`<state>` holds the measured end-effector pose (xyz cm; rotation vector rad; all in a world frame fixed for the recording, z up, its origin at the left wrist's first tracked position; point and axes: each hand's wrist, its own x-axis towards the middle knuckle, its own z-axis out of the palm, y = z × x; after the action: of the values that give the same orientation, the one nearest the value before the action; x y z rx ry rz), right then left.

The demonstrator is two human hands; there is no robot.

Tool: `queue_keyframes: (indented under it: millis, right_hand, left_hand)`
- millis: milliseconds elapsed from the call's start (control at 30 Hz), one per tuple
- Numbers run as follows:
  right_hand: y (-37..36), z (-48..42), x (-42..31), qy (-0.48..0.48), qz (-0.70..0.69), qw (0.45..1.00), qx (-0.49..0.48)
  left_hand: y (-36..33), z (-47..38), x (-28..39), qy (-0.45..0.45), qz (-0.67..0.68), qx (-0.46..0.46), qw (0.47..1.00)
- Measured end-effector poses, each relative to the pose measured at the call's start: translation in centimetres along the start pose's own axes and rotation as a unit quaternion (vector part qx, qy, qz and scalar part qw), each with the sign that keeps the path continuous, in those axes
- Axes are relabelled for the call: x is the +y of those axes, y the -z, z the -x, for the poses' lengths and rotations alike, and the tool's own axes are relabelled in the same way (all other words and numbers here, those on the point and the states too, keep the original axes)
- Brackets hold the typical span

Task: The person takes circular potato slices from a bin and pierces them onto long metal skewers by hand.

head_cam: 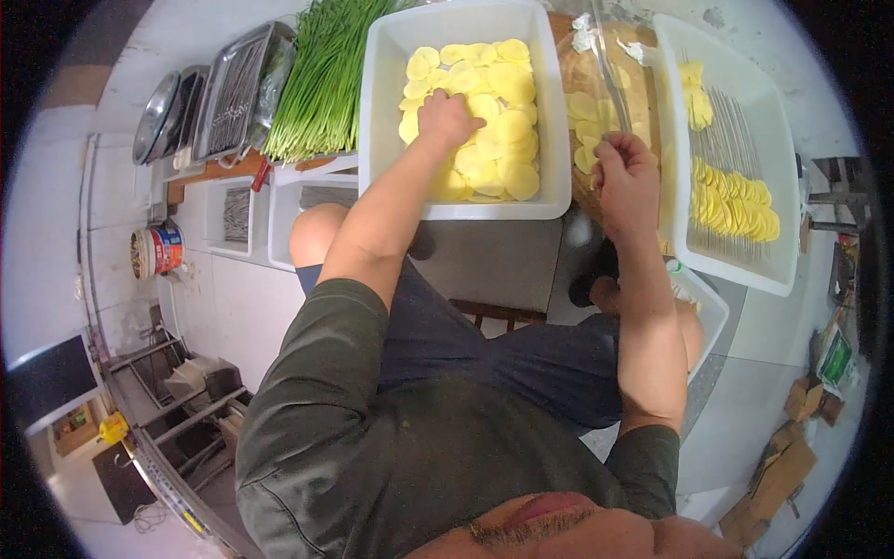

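My left hand (447, 117) rests on yellow potato slices (489, 168) in a white plastic tub (464, 209). Its thumb is spread apart, and I see nothing held in it. To the right, my right hand (626, 164) is closed on a thin metal skewer (614, 91), which points away from me and looks blurred. Loose slices (585, 112) lie below it on a round wooden board (580, 66). A second white tub (733, 269) on the far right holds many metal skewers (733, 126), several of them threaded with potato slices (733, 199).
Left of the slice tub lies a heap of green garlic chives (325, 91). Beyond it stands a metal tray (234, 91) of skewers. Lower white bins (237, 216) hold more skewers. A red handle (260, 176) sticks out near the chives. A labelled bucket (157, 251) stands at left.
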<state>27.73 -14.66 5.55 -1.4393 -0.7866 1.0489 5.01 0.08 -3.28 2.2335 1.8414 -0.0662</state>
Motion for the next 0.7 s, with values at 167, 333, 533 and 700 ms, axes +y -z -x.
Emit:
queue_keyframes:
  millis: [167,333,533,700]
  right_hand:
    - [0.3,0.7,-0.3,-0.020,-0.064,0.997,-0.041]
    - [0.2,1.1,0.5,-0.047,0.034,0.997,-0.058]
    - [-1.2,1.9,1.8,-0.062,0.059,0.989,-0.124]
    - [-2.8,2.9,1.9,-0.087,0.029,0.975,-0.200]
  left_hand:
    - [-1.0,-1.2,-0.7,-0.012,0.086,0.031,0.996]
    - [3.1,0.2,-1.0,0.019,0.290,0.020,0.957]
    - [8.6,2.6,-2.6,0.034,0.549,-0.080,0.831]
    - [11.2,6.2,-3.3,-0.036,0.704,-0.086,0.704]
